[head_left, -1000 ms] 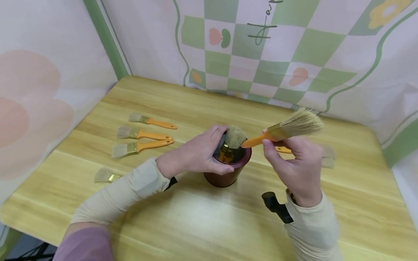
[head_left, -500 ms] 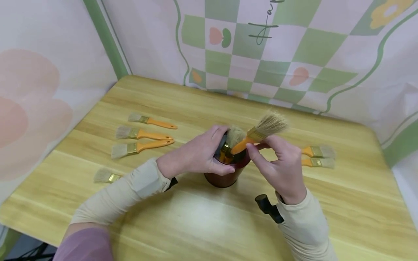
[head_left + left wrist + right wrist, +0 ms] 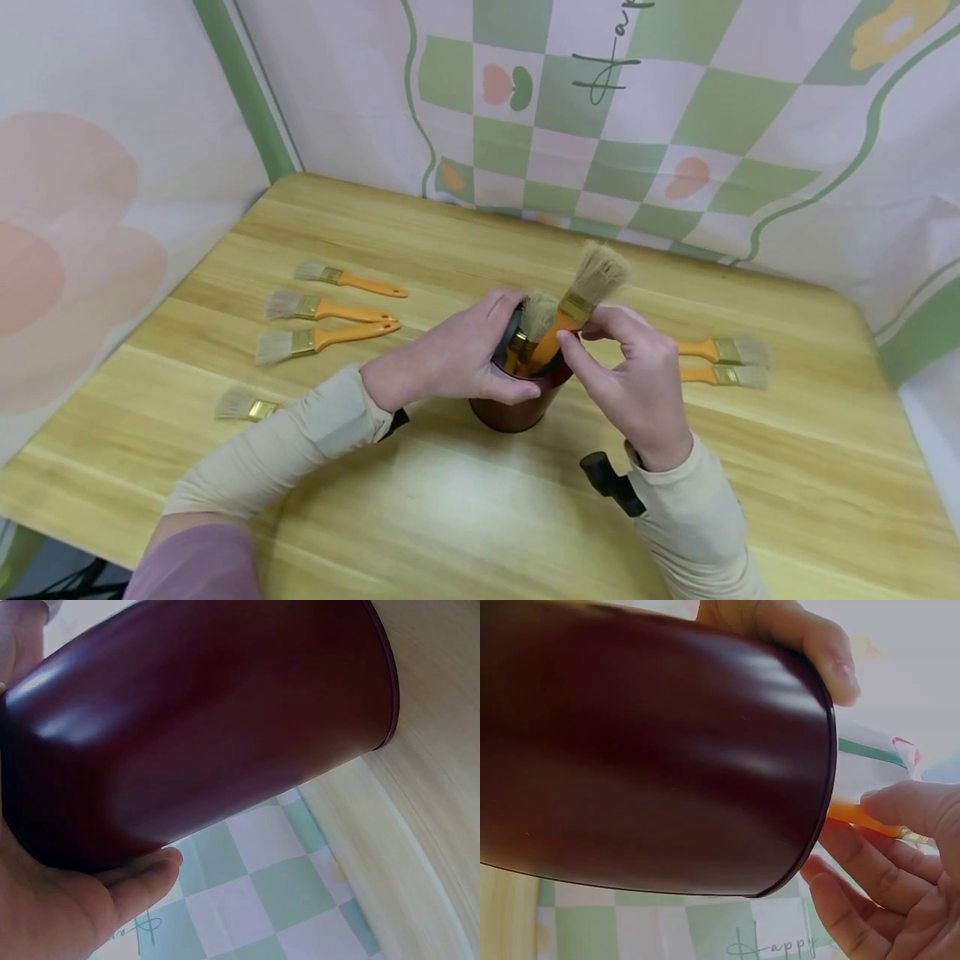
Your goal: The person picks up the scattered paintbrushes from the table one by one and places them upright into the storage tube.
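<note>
A dark red cylindrical container point(image 3: 510, 415) stands upright at the table's middle. My left hand point(image 3: 465, 350) grips its rim from the left, thumb on the near side and fingers at the far side. Inside, a paintbrush point(image 3: 538, 315) stands with bristles up, beside other orange handles. With my right hand point(image 3: 630, 375) I pinch a wide paintbrush point(image 3: 573, 308) by its orange handle, bristles up and tilted right, the handle's lower end inside the opening. In the right wrist view, the container wall point(image 3: 652, 750) hides that lower end, and thumb and fingers hold the orange handle point(image 3: 862, 817).
On the left of the wooden table point(image 3: 450, 517) lie several orange-handled brushes point(image 3: 352, 333), one brush point(image 3: 247, 404) partly behind my left forearm. Two more brushes point(image 3: 738, 350) lie at the right. A patterned cloth point(image 3: 570, 125) hangs along the back edge.
My right hand has moved left and brought the paintbrush over the container, tipping it more upright with its handle lowered into the opening. The left hand has stayed on the rim.
</note>
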Demonstrator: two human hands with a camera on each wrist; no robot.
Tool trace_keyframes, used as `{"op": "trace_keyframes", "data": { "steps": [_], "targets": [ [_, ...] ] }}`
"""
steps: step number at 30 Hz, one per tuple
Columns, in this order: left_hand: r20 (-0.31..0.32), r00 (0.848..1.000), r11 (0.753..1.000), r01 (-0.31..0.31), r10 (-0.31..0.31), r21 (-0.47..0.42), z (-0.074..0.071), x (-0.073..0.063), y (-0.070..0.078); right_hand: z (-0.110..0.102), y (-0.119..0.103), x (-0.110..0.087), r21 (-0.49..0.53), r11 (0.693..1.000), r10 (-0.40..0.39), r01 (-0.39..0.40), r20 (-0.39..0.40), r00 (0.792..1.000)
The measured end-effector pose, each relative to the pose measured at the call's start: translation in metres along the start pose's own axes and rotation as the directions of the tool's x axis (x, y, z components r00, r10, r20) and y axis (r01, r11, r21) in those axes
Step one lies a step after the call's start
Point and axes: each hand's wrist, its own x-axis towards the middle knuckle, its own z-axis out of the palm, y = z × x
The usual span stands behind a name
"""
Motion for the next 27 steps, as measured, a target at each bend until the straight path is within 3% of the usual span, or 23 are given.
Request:
{"op": "trace_keyframes", "data": {
  "steps": [9, 14, 19, 27],
  "targets": [
    [-0.002, 1.000, 1.000, 0.003, -0.003, -0.001, 0.0002, -0.0007, 0.0001, 0.0009, -0.0030, -0.0009, 0.091, 0.990, 0.114, -0.110, -0.046, 0.992],
    [-0.002, 1.000, 1.000, 0.002, -0.002, -0.007, 0.0000, -0.0010, -0.0001, 0.0036, -0.0035, -0.0017, 0.072, 0.991, 0.115, -0.111, -0.053, 0.992],
    [-0.007, 1.000, 1.000, -0.005, 0.005, 0.003, 0.0001, -0.0009, 0.0003, 0.0036, -0.0051, -0.0017, 0.067, 0.994, 0.097, -0.089, -0.129, 0.987],
    [0.003, 1.000, 1.000, 0.019, -0.018, -0.014, 0.0004, -0.0020, 0.0002, -0.0026, -0.0062, -0.0023, 0.098, 0.985, 0.158, -0.141, -0.198, 0.967]
  ]
}}
